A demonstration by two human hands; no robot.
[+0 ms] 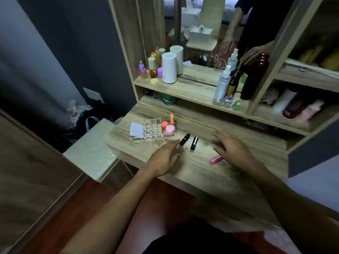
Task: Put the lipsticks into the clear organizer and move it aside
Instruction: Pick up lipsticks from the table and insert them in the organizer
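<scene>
Three lipsticks lie loose on the wooden dressing table (211, 173). A stubby black lipstick (184, 139) lies tilted just beside the fingertips of the left hand (165, 158), near enough that I cannot say whether they touch it. A slimmer black lipstick (194, 144) lies close to its right, apart from both hands. A pink lipstick (215, 159) lies nearer the table's front edge, its far end tucked under the right hand (232, 148).

The clear organizer (153, 132) stands to the left and a little behind the black tubes, at the table's left end. Its small grid of cells looks mostly vacant. A pale lilac compact (136, 129) stands against its left side, and an orange-capped pot (164, 125), a pink jar (170, 129) and an orange tube (171, 119) sit in or against its right end; the clear walls make it hard to tell which.

Both hands hover low, palms down, fingers loosely spread and gripping nothing.

These tubes look light, rigid and smooth, and being round they may roll if nudged. I would pinch each across the middle of its barrel between thumb and forefinger, then turn it upright to drop it into a cell. The organizer looks like thin hard plastic, light and slick on the wood, likely to slide or tip with tall things in it. It seems best taken by its two outer walls, low down, and kept level while being shifted aside.
</scene>
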